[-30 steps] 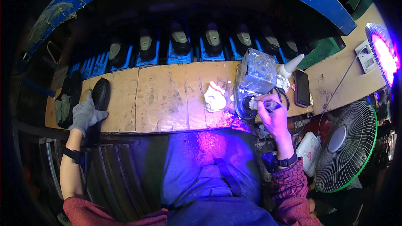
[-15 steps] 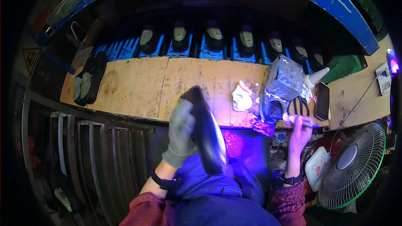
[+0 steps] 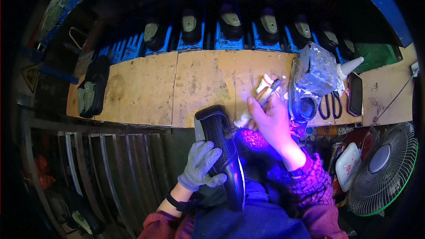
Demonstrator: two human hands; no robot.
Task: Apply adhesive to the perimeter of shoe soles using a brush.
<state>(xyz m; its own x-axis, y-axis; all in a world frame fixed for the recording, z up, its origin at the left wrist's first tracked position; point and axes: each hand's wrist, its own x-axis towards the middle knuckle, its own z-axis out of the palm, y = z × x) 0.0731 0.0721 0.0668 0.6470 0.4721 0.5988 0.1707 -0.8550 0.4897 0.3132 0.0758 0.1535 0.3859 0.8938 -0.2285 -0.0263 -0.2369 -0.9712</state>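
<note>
My left hand (image 3: 201, 166), in a grey glove, grips a black shoe (image 3: 219, 135) on a last, held upright over my lap with its pale sole edge turned to the right. My bare right hand (image 3: 275, 121) is closed round a brush (image 3: 266, 94) with a light handle and a dark upper end. The brush's whitish lower end is beside the shoe's right side; I cannot tell whether it touches. Behind the right hand, a crumpled white cloth or tissue (image 3: 264, 82) lies partly hidden on the bench.
A cardboard-covered bench (image 3: 146, 88) runs across. Another black shoe (image 3: 94, 86) stands at its left. On the right are a wrapped container with a dark cup (image 3: 306, 107), scissors (image 3: 331, 105), a phone (image 3: 354, 94) and a fan (image 3: 380, 168). Several lasted shoes (image 3: 230, 22) line the blue rack behind.
My right hand has come left from beside the cup, bringing the brush to the shoe. My left hand has turned the shoe, so its upper now shows more.
</note>
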